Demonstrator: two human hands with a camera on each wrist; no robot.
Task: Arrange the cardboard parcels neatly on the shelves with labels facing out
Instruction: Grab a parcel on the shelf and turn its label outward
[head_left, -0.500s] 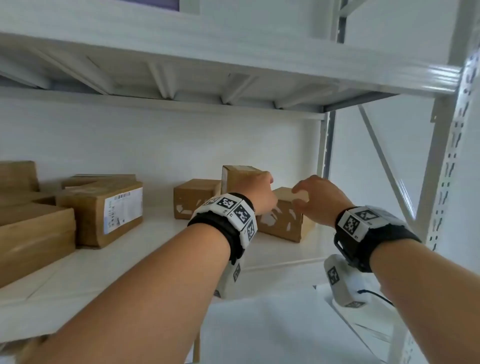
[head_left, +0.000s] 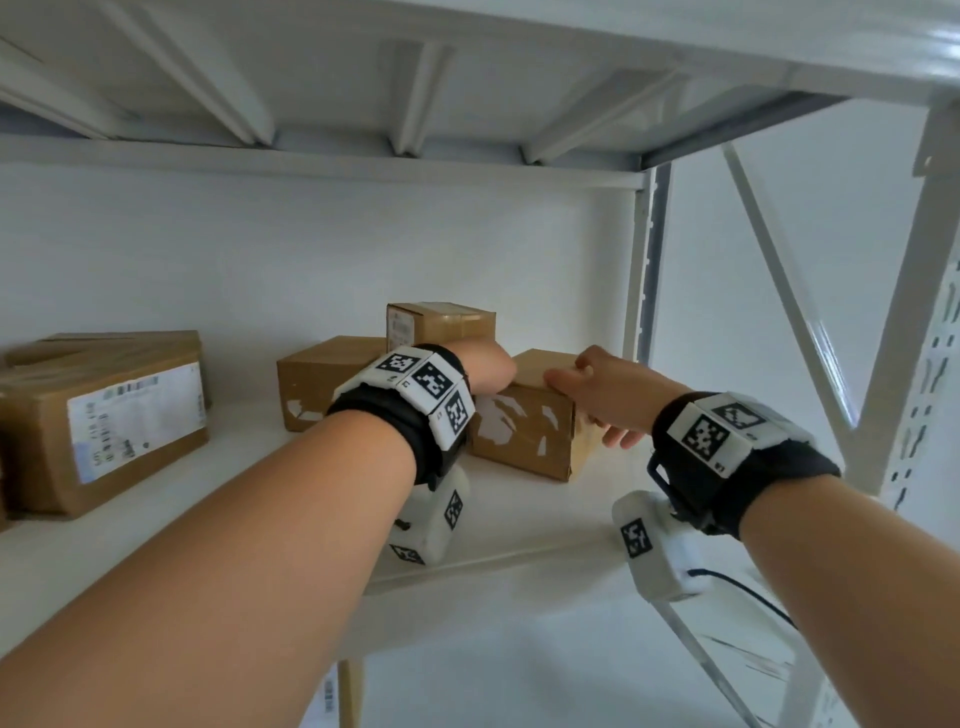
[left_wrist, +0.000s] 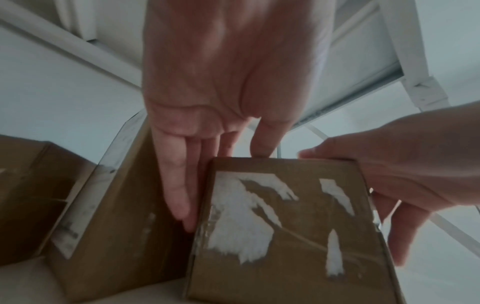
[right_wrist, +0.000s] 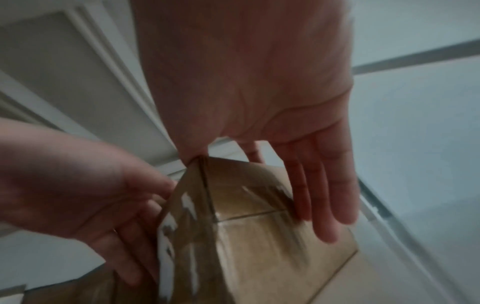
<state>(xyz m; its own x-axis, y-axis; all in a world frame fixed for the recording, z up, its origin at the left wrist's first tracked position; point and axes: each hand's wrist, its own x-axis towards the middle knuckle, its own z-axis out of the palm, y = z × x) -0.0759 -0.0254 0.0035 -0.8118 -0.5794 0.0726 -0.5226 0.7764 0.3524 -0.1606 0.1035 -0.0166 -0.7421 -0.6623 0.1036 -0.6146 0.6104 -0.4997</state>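
Observation:
A brown cardboard parcel (head_left: 524, 431) with torn white label scraps on its front sits at the right end of the white shelf (head_left: 519, 525). My left hand (head_left: 488, 371) lays straight fingers (left_wrist: 179, 197) down the parcel's (left_wrist: 285, 226) left side, with the thumb at its top edge. My right hand (head_left: 592, 400) has its thumb on the top and straight fingers (right_wrist: 327, 195) flat against the right side of the parcel (right_wrist: 246, 236). The parcel rests on the shelf, squeezed between both hands.
A taller parcel (head_left: 441, 327) stands just behind, and another with torn label scraps (head_left: 322, 379) sits to its left. A larger parcel with a white label facing out (head_left: 119, 415) is at far left. The shelf upright (head_left: 904, 322) stands close on the right, and the upper shelf (head_left: 467, 78) is overhead.
Both hands have come down from above the parcels onto the sides of the torn-label parcel. The left hand left the front of the taller parcel.

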